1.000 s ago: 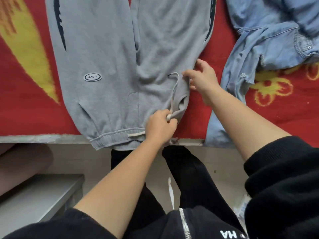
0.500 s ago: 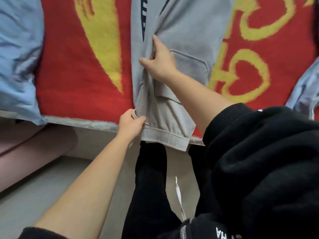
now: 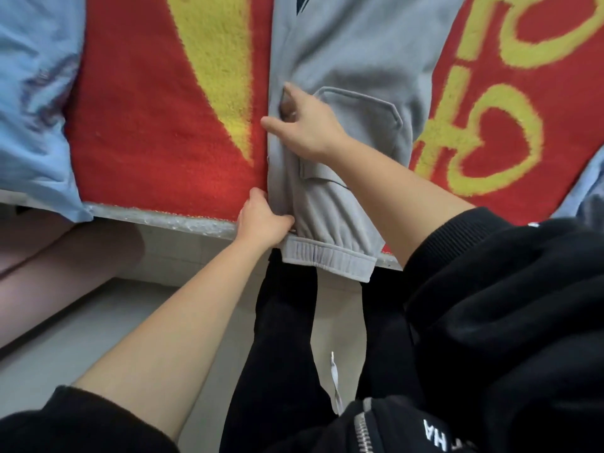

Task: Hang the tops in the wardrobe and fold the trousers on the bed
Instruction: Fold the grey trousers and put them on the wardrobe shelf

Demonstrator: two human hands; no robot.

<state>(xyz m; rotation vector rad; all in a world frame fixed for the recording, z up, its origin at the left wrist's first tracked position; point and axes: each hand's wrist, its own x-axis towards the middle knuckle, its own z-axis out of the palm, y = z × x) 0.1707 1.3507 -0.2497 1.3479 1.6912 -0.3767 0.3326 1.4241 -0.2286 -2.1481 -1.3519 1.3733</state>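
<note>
Both hands are on the left edge of the grey trousers [image 3: 353,53], which lie lengthwise on the red blanket [image 3: 147,109], the waistband [image 3: 330,258] hanging over the bed's near edge. The left hand [image 3: 263,220] grips that edge just above the waistband, fingers curled round the cloth. The right hand [image 3: 307,125] pinches the same edge farther up, beside the pocket [image 3: 369,122]. A blue garment [image 3: 32,93] lies well to the left.

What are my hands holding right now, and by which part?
Both hold the grey trousers: left hand grips the folded edge by the waistband, right hand pinches it higher, beside the pocket.
</note>
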